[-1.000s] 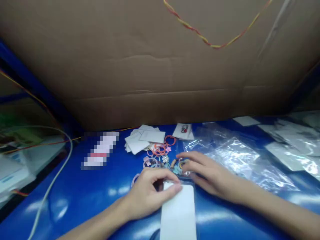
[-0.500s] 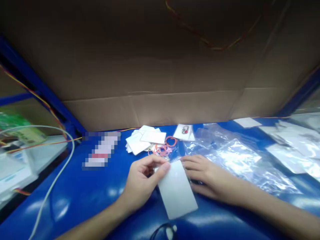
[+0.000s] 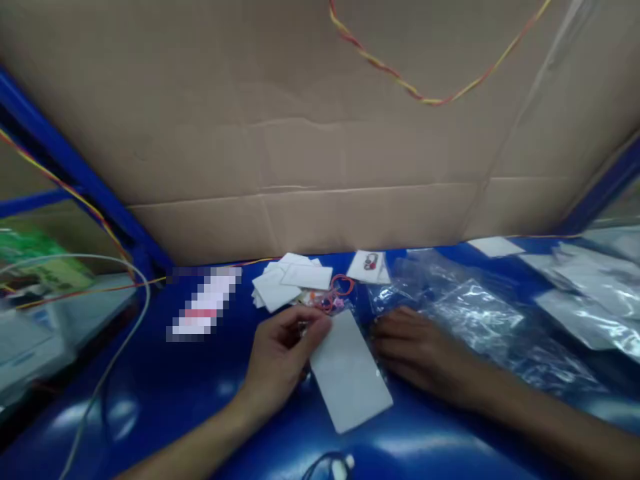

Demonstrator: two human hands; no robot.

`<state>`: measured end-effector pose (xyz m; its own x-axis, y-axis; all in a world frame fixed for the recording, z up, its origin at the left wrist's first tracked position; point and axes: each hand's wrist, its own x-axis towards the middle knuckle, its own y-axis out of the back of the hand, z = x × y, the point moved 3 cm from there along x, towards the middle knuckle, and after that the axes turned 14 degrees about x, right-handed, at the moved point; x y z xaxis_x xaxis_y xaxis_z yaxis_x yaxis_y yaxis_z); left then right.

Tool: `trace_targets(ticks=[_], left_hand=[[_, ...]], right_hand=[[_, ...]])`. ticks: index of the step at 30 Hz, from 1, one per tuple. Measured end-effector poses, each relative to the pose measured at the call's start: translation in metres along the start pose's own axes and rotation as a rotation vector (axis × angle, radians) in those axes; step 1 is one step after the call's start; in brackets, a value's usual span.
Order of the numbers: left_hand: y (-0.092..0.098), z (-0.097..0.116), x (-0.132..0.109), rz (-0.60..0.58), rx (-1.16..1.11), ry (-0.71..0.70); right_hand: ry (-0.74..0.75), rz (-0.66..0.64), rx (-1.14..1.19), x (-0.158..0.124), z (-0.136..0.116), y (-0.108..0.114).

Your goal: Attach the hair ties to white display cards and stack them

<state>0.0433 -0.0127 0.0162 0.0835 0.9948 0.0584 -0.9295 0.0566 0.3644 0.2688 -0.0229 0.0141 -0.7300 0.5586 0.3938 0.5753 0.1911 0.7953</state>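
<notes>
My left hand (image 3: pixel 283 353) pinches the upper left edge of a white card (image 3: pixel 350 373) between thumb and fingers. Clear plastic shows faintly along the card's edge. The card slants over the blue tabletop. To the right of the card is my right hand (image 3: pixel 410 350), back upward, fingers curled in and slightly blurred; whatever is under them is hidden. Just beyond the card lie orange-red rings (image 3: pixel 343 285) and small pink pieces (image 3: pixel 340 302). Behind my left hand sits a loose pile of white cards (image 3: pixel 293 277).
Clear plastic bags (image 3: pixel 480 313) spread behind my right hand. A small packet with a dark and red item (image 3: pixel 370 261) lies at the back. More white packets (image 3: pixel 595 287) cover the right side. A pale cable (image 3: pixel 107 367) arcs at left; a dark cord (image 3: pixel 323 460) lies in front.
My right hand has drawn slightly right, away from the card, and its fingers have curled in. The card, still in my left hand, has shifted slightly up and left. The picture's lighting has changed.
</notes>
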Motion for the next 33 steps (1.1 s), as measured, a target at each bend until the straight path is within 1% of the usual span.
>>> trace_targets(ticks=[2, 4, 8, 12, 16, 19, 21, 23, 25, 28, 31, 33], left_hand=[[0.001, 0.0, 0.0, 0.015, -0.005, 0.0], [0.001, 0.001, 0.0, 0.01, -0.003, -0.001], [-0.001, 0.003, -0.001, -0.044, -0.014, -0.018], [-0.004, 0.006, -0.001, -0.098, 0.017, -0.065], [-0.007, 0.006, -0.002, -0.131, 0.061, -0.074], [-0.008, 0.005, -0.003, -0.143, 0.065, -0.07], [-0.009, 0.006, -0.003, -0.156, 0.046, -0.07], [-0.01, 0.006, -0.003, -0.17, 0.036, -0.067], [-0.011, 0.007, -0.004, -0.174, 0.038, -0.057], [-0.013, 0.008, -0.004, -0.193, 0.044, -0.067], [-0.017, 0.007, -0.006, -0.234, 0.039, -0.085], [-0.018, 0.007, -0.008, -0.252, 0.049, -0.101]], right_hand=[[-0.014, 0.07, 0.058, -0.001, 0.002, 0.001], [-0.053, 0.17, 0.149, -0.002, 0.006, 0.004], [-0.159, 0.389, 0.256, -0.004, 0.011, 0.012], [-0.241, 0.527, 0.311, -0.002, 0.008, 0.021], [-0.329, 0.607, 0.496, -0.002, 0.005, 0.024], [-0.405, 0.648, 0.707, -0.003, 0.006, 0.02], [-0.427, 0.668, 0.872, -0.004, 0.007, 0.017], [-0.413, 0.667, 0.965, -0.003, 0.005, 0.015], [-0.382, 0.679, 0.943, -0.003, 0.002, 0.016], [-0.318, 0.675, 0.737, -0.003, -0.005, 0.019], [-0.166, 0.602, 0.511, -0.002, -0.014, 0.019], [-0.052, 0.548, 0.431, -0.001, -0.018, 0.017]])
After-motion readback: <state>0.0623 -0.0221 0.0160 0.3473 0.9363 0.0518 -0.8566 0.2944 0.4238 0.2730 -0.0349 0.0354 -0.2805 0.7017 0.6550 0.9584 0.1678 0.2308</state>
